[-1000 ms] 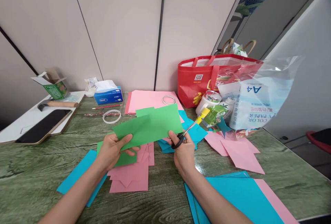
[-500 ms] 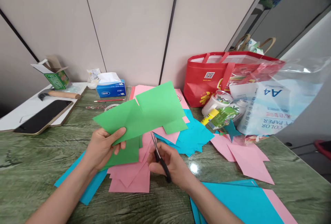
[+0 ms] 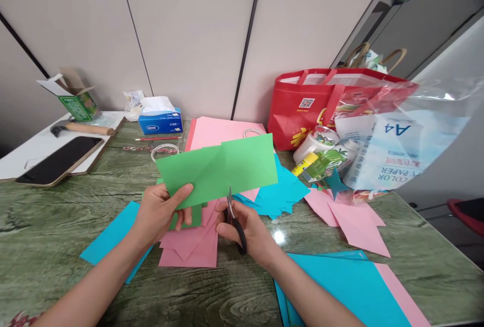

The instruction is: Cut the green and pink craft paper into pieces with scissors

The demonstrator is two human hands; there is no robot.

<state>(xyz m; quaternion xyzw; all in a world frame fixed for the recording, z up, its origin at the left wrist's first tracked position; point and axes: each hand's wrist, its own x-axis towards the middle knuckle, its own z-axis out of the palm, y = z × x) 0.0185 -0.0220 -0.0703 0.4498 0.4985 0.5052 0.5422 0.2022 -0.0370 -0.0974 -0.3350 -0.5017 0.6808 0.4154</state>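
Note:
My left hand (image 3: 166, 208) pinches a sheet of green paper (image 3: 219, 168) near its lower left corner, thumb on top. A slit cuts into the sheet's upper edge about halfway along. Black-handled scissors (image 3: 236, 223) are in my right hand (image 3: 245, 226), with the blades pointing up at the sheet's lower edge. Whether the blades are around the paper I cannot tell. Beneath the sheet lie another green paper piece (image 3: 196, 216), partly hidden, and pink paper pieces (image 3: 189, 251). Several blue paper pieces (image 3: 283, 193) are heaped just beyond the scissors.
A red bag (image 3: 289, 110), a clear A4 paper pack (image 3: 397, 150) and a yellow glue stick (image 3: 304, 165) stand at the right. Blue sheets (image 3: 333, 286) lie at front right. A tissue box (image 3: 161, 121), a phone (image 3: 60, 160) and a hammer (image 3: 86, 128) are at the left.
The green sheet has turned clockwise to lie more level, and the slit's gap looks closed. The scissors have come up to its lower edge. The view has shifted slightly.

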